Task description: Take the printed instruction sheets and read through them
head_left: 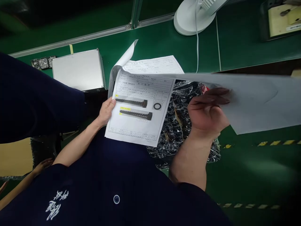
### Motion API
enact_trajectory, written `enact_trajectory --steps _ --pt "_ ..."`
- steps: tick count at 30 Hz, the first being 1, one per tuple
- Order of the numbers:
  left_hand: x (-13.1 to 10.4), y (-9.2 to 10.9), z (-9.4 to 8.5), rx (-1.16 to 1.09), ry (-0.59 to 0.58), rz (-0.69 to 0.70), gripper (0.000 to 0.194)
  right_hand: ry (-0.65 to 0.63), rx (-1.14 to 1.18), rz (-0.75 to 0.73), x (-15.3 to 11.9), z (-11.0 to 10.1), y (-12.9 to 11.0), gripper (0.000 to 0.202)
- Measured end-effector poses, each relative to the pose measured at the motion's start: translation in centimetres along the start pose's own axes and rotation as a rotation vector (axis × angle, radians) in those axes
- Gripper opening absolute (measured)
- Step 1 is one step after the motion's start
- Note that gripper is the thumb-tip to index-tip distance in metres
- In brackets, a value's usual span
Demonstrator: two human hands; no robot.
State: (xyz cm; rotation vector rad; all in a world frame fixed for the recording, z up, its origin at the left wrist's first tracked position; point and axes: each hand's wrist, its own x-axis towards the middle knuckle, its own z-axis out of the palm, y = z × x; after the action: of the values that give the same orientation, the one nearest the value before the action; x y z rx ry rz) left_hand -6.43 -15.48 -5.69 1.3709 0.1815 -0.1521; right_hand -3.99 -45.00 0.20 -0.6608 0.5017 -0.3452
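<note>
My left hand (107, 110) grips the left edge of a stack of printed sheets (138, 125), thumb on top. The top page shows pictures of two long dark screw-like parts and a black ring. Some pages are curled back at the upper left. On the right, my right hand (208, 110) is closed on a turned page (265, 103), which stretches out to the right; its fingertips are blurred and partly seen through the paper. Behind the papers lies a bundle in shiny dark plastic wrap (178, 122).
A silver case (78, 70) and small wrapped blocks (43, 62) sit on the green bench (162, 40). A white lamp base (188, 18) with a cable stands behind. At the lower left, another person's hand (44, 164) is near a cardboard piece (15, 158).
</note>
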Motion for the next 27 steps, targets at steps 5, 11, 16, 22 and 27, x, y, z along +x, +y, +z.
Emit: enact_trajectory --steps 5,11,16,22,27 --pt "-0.1 0.2 0.0 -0.006 0.005 0.027 0.053 -0.008 0.647 0.306 -0.7 1.7 0.0 0.033" --pt "-0.2 0.1 -0.2 -0.02 0.022 0.009 0.056 -0.183 0.109 0.084 0.0 0.0 1.2 0.029" --pt "-0.2 -0.2 -0.3 -0.013 0.068 -0.04 0.054 -0.42 -0.225 -0.123 -1.6 -1.4 2.2 0.019" --pt "-0.1 0.1 0.5 0.015 0.076 -0.088 0.056 -0.332 -0.636 -0.293 -3.4 -3.0 5.6 0.044" --pt "0.3 0.6 1.5 0.095 0.033 -0.01 0.062 -0.054 -0.619 -0.31 -3.6 -4.4 8.4 0.032"
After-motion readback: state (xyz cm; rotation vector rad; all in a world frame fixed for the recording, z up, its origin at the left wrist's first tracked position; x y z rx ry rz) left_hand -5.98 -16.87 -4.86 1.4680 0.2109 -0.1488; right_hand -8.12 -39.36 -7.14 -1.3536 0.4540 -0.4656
